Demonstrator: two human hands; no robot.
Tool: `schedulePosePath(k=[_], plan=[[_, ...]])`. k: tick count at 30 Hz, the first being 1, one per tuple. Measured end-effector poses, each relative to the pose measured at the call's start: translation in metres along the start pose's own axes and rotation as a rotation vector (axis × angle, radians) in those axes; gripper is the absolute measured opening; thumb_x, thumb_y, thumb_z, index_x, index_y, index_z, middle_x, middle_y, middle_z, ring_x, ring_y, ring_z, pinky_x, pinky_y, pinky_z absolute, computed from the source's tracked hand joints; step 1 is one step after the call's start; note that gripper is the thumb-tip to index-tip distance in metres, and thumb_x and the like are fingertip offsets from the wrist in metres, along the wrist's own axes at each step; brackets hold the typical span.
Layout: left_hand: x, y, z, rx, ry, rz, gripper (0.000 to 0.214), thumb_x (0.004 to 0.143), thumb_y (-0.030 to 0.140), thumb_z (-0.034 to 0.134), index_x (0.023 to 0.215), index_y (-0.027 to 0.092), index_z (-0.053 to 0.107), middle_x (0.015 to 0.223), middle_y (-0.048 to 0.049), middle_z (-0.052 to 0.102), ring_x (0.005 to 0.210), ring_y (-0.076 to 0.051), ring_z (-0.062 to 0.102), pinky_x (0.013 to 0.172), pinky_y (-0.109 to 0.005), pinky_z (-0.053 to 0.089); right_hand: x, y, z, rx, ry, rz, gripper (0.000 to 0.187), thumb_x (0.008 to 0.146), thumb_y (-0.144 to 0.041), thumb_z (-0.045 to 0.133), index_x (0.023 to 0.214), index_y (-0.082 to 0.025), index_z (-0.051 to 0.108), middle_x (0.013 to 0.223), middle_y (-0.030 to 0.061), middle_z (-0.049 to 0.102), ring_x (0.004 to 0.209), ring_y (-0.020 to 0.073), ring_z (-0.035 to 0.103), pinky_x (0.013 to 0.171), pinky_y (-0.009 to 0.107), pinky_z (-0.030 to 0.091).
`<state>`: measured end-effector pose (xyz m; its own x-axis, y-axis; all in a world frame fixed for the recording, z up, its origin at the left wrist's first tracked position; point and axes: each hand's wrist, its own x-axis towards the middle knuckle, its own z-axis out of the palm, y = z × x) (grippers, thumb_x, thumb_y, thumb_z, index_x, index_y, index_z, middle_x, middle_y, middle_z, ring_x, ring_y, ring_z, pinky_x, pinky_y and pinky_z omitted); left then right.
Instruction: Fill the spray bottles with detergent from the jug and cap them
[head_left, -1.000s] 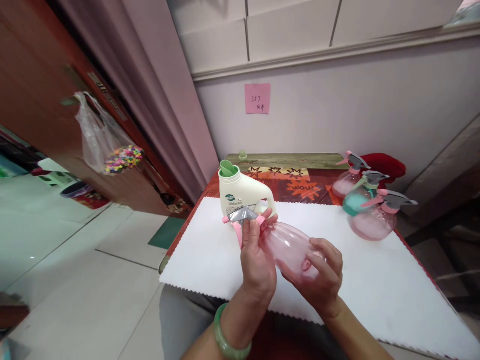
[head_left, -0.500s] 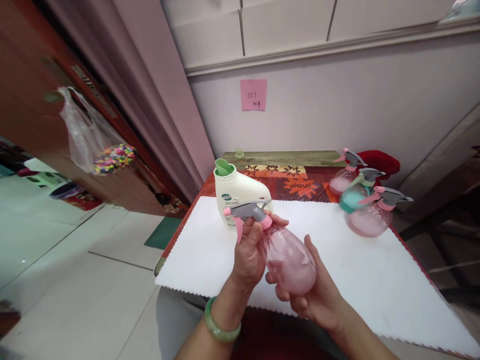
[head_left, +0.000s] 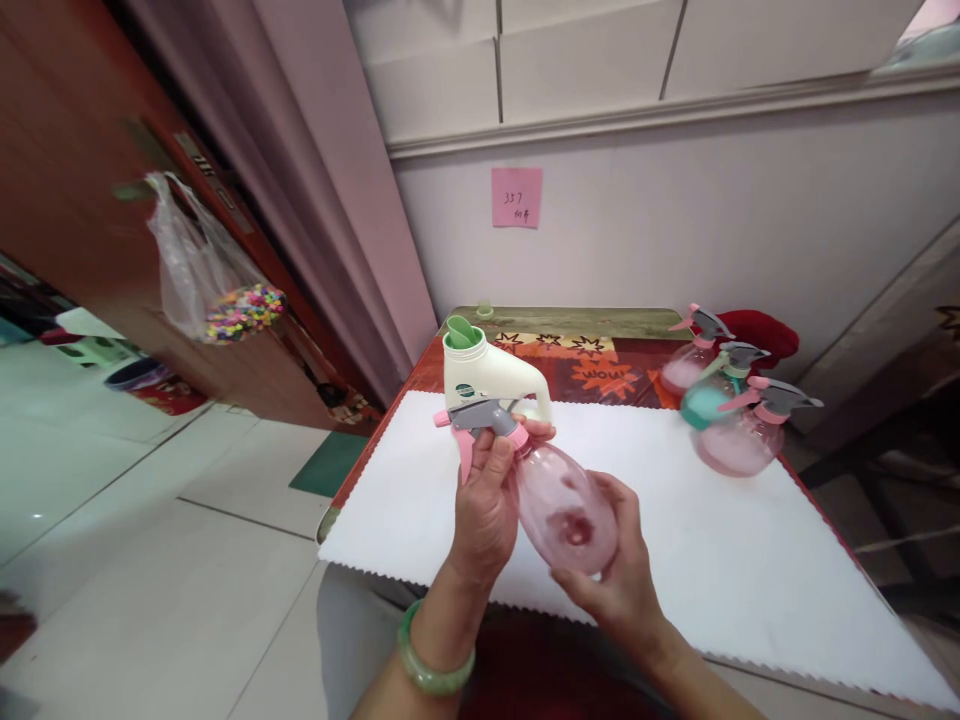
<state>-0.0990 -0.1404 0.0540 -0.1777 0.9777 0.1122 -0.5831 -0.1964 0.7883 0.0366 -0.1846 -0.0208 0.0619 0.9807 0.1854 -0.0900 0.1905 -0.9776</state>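
Note:
A pink spray bottle with a grey and pink trigger head is held tilted over the front of the white mat, its nozzle toward the left. My left hand, with a green bangle on the wrist, is closed round the neck just below the pink collar. Around the bottle's rounded base curl the fingers of my right hand. Pinkish liquid or foam coats the inside, with a darker patch showing on the near side. Behind the trigger head stands a cream detergent jug with an open mouth and green spout, partly hidden.
Several spray bottles stand at the table's right: a pink one, a teal one and another pink one behind. A red object lies past them. A bag of colourful pieces hangs from the door handle.
The spray bottle has been turned in my hands and shifted slightly left, exposing the dark patch. My right hand has changed its hold, its thumb now below the base. The view has shifted a little.

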Motion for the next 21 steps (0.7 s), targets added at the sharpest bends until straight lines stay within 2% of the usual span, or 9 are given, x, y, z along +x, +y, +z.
schedulePosePath(k=[1,3,5,7,9,12,15,18,21], plan=[[0.0,0.001,-0.002,-0.007,-0.033,-0.022,0.03,0.085,0.047,0.077,0.1,0.021,0.075,0.096,-0.0083,0.077,0.104,-0.029,0.072,0.104,-0.048,0.049,0.0,-0.004,0.0,0.158,-0.079,0.137,0.085,0.067,-0.067,0.083,0.133,-0.025,0.049,0.131,0.0149,0.064,0.09,0.0265,0.074,0.07,0.038,0.063],[-0.001,0.003,-0.004,-0.021,-0.079,-0.041,0.034,0.083,0.049,0.078,0.1,0.02,0.075,0.093,-0.0091,0.077,0.103,-0.031,0.072,0.104,-0.05,0.049,0.001,-0.011,0.001,0.505,-0.26,0.492,0.08,0.075,-0.082,0.064,0.127,-0.021,0.053,0.111,0.0136,0.072,0.058,0.0165,0.068,0.043,0.025,0.051],[-0.002,0.006,-0.005,-0.019,-0.11,-0.023,0.033,0.084,0.049,0.077,0.098,0.02,0.074,0.091,-0.0091,0.076,0.101,-0.031,0.073,0.103,-0.05,0.05,0.003,-0.016,0.0,0.789,-0.446,0.817,0.086,0.077,-0.091,0.049,0.118,-0.016,0.059,0.086,0.0099,0.075,0.038,0.0092,0.054,0.032,0.018,0.034],[-0.004,0.007,-0.006,-0.005,-0.132,0.005,0.028,0.087,0.046,0.075,0.098,0.02,0.074,0.091,-0.0082,0.075,0.101,-0.031,0.073,0.104,-0.049,0.05,0.005,-0.015,-0.002,0.978,-0.607,1.006,0.09,0.076,-0.094,0.045,0.112,-0.014,0.061,0.074,0.0071,0.074,0.03,0.0041,0.041,0.028,0.015,0.025],[-0.006,0.008,-0.006,0.007,-0.145,0.022,0.025,0.09,0.044,0.072,0.098,0.021,0.073,0.092,-0.0074,0.074,0.102,-0.03,0.072,0.104,-0.048,0.05,0.005,-0.011,-0.003,1.08,-0.706,1.066,0.091,0.075,-0.096,0.045,0.112,-0.014,0.061,0.077,0.008,0.076,0.027,0.0017,0.033,0.026,0.015,0.021],[-0.012,0.008,-0.011,0.011,-0.141,0.031,0.027,0.089,0.047,0.072,0.099,0.022,0.072,0.092,-0.0073,0.074,0.106,-0.03,0.071,0.106,-0.049,0.048,0.002,-0.003,-0.001,1.089,-0.724,1.063,0.094,0.074,-0.097,0.042,0.106,-0.011,0.063,0.074,0.0089,0.076,0.027,0.0028,0.036,0.026,0.016,0.023],[-0.024,0.003,-0.022,0.013,-0.183,-0.038,0.052,0.077,0.056,0.082,0.118,0.026,0.069,0.108,-0.0104,0.075,0.114,-0.033,0.068,0.105,-0.05,0.048,0.001,0.001,0.004,1.029,-0.666,1.064,0.099,0.071,-0.101,0.036,0.098,-0.01,0.065,0.072,0.0095,0.074,0.029,0.0031,0.04,0.027,0.015,0.027],[-0.039,-0.003,-0.038,0.061,-0.233,-0.177,0.074,0.064,0.053,0.092,0.128,0.025,0.066,0.127,-0.0164,0.07,0.121,-0.036,0.065,0.103,-0.049,0.049,0.003,0.004,0.008,0.849,-0.676,1.101,0.105,0.068,-0.104,0.028,0.098,-0.011,0.065,0.072,0.0111,0.073,0.035,0.0076,0.051,0.028,0.016,0.032],[-0.046,-0.003,-0.062,0.103,-0.097,-0.218,0.06,0.07,0.051,0.088,0.117,0.019,0.067,0.117,-0.0169,0.073,0.11,-0.034,0.069,0.098,-0.05,0.052,0.006,0.012,0.003,0.452,-0.499,0.965,0.087,0.08,-0.094,0.039,0.102,-0.014,0.065,0.08,0.0114,0.073,0.054,0.0153,0.067,0.036,0.019,0.044]])
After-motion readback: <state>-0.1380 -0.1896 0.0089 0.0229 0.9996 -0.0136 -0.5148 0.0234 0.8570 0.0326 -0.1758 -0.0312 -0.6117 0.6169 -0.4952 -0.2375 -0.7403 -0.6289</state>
